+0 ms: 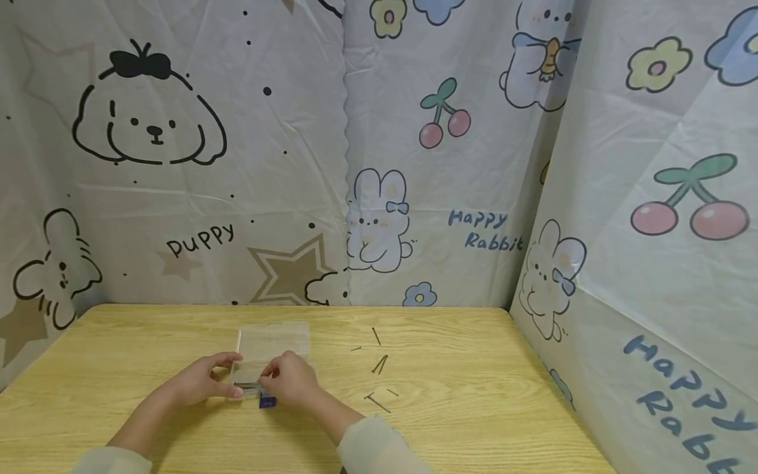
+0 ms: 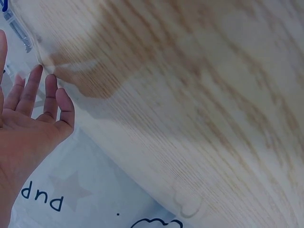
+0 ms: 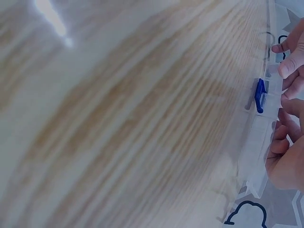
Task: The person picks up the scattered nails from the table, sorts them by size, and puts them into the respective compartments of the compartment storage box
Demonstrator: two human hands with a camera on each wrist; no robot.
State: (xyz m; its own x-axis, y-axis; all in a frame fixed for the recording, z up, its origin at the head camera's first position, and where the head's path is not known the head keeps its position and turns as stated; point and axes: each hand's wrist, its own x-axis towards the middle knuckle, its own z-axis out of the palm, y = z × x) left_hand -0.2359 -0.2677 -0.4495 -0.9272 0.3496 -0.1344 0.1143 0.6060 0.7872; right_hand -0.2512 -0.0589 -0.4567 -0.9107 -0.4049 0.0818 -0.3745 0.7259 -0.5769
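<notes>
1. Clear rectangular plastic box (image 1: 275,339) with blue plastic latch (image 1: 268,399); thin dark pieces (image 1: 245,386) inside lie side to side.
2. Left hand (image 1: 198,382): fingers extended, touching its left edge. Right hand (image 1: 294,380): fingers bent at its front; grip unclear.
3. Slim dark metal nails (image 1: 382,365) lie rightward, nearer the right hand; yellow wooden desk (image 1: 462,382) extends beyond.

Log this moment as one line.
left hand: touching clear box, left end | right hand: at box, grip unclear | blue latch: box front | nails: on table, right of box

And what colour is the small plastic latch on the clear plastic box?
Blue; the latch on the box shows best in the right wrist view.
</notes>
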